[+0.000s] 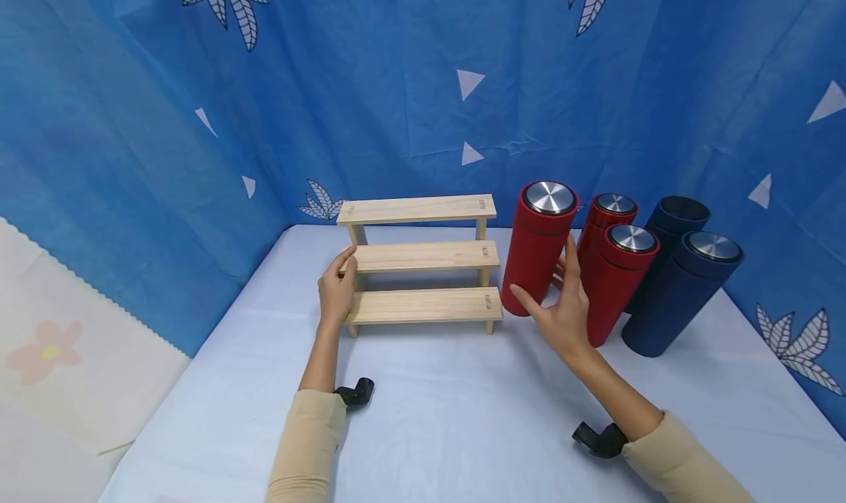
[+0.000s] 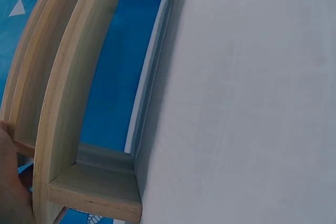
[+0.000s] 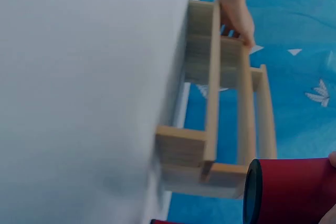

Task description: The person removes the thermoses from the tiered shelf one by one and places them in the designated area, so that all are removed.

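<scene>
A three-tier wooden rack stands on the white-covered table. My left hand grips the left end of its middle step, and in the left wrist view that hand shows only at the lower left edge. Right of the rack, my right hand holds a red thermos bottle with a silver lid top, thumb on the near side and fingers on the right side. The bottle is raised, its dark base facing the rack in the right wrist view. Part of my right hand lies outside that view.
Two more red thermos bottles and two dark blue ones stand close together at the right. A blue patterned curtain hangs behind the table. Pale cloth with a flower print lies at the left.
</scene>
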